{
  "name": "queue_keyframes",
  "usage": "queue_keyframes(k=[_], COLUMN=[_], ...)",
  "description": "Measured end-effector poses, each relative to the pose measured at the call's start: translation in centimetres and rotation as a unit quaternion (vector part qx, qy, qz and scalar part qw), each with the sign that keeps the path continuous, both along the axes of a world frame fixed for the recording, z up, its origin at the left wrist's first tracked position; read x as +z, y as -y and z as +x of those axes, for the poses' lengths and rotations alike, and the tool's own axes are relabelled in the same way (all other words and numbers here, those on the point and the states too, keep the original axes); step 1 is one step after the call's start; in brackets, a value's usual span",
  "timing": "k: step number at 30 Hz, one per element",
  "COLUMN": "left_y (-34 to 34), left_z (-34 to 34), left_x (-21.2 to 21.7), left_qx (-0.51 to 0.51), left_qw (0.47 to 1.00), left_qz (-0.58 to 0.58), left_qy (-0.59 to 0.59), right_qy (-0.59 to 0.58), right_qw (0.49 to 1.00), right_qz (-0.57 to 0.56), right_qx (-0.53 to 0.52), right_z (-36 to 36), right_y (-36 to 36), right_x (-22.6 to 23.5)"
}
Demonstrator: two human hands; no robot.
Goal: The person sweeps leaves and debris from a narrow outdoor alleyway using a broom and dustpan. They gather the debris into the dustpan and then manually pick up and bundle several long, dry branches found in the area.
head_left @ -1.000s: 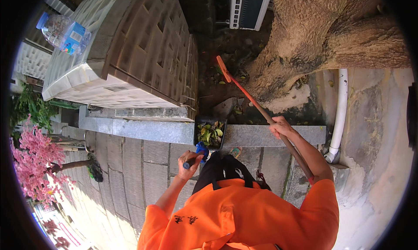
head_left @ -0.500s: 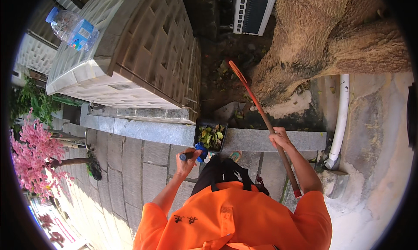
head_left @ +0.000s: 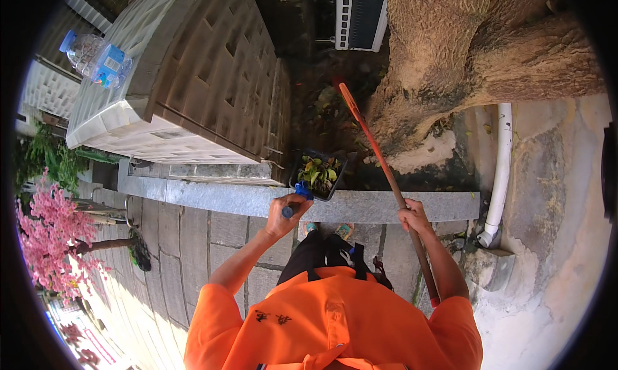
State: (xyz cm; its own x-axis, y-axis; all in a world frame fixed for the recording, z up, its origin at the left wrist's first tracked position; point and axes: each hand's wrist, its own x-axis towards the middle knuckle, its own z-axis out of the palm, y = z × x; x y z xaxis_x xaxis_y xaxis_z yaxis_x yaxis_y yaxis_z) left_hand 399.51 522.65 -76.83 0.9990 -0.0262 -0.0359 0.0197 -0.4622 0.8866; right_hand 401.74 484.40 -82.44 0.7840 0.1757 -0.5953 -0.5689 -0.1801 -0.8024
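- Stone paving [head_left: 193, 241] runs along a pale grey curb [head_left: 405, 206], with a tile-faced wall [head_left: 212, 74] at upper left and a thick tree trunk [head_left: 438, 41] at upper right.
- A person in an orange shirt [head_left: 335, 305] and dark trousers faces the curb, colourful shoes [head_left: 344, 230] planted on the paving just short of it.
- The left grip [head_left: 281, 219] is closed around a dark handle [head_left: 288, 212], its rounded end showing beside the curled fingers. A blue piece [head_left: 303, 190] sits just beyond the knuckles.
- Next to that blue piece, a black pan [head_left: 339, 179] overlaps the curb's far edge, filled with green and yellowing leaves [head_left: 317, 172]. How the pan joins the handle is hard to tell.
- The right grip [head_left: 414, 215] is wrapped around a long brown pole [head_left: 423, 257], which slants from near the right sleeve, across the curb and out over the dark soil [head_left: 315, 125].
- Toward its far end the pole turns orange-red, ending in a narrow head [head_left: 349, 102] near the base of the trunk; the very tip is blurred.
- A clear bottle [head_left: 100, 59] with a blue cap and label appears at the wall's top, far left.
- Pink blossoms [head_left: 58, 231] crowd the left edge, while a white pipe [head_left: 503, 170] stands out at right beside a pale, stained area.
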Motion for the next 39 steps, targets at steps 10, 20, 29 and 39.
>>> queue_keyframes(k=[10, 20, 29, 39], left_y=[4.4, 7.0, 9.9, 6.2], left_z=[10.6, 18.4, 24.6, 28.6], left_x=[-8.2, -19.7, -22.5, -20.1], left_qx=[-0.007, -0.02, 0.035, 0.021], left_qw=[0.993, 0.99, 0.984, 0.974], left_qz=[0.07, 0.132, 0.173, 0.198], left_qy=[0.099, 0.047, 0.02, -0.106], right_qy=[-0.067, -0.077, -0.076, 0.008], right_qw=[0.992, 0.996, 0.997, 0.984], right_qz=[0.081, 0.043, -0.014, -0.127], right_qx=[-0.076, -0.028, 0.028, 0.121], right_z=[-0.5, -0.5, -0.5, 11.2], right_y=[1.1, 1.3, 1.3, 1.4], right_x=[-2.7, -3.0, -2.9, -2.1])
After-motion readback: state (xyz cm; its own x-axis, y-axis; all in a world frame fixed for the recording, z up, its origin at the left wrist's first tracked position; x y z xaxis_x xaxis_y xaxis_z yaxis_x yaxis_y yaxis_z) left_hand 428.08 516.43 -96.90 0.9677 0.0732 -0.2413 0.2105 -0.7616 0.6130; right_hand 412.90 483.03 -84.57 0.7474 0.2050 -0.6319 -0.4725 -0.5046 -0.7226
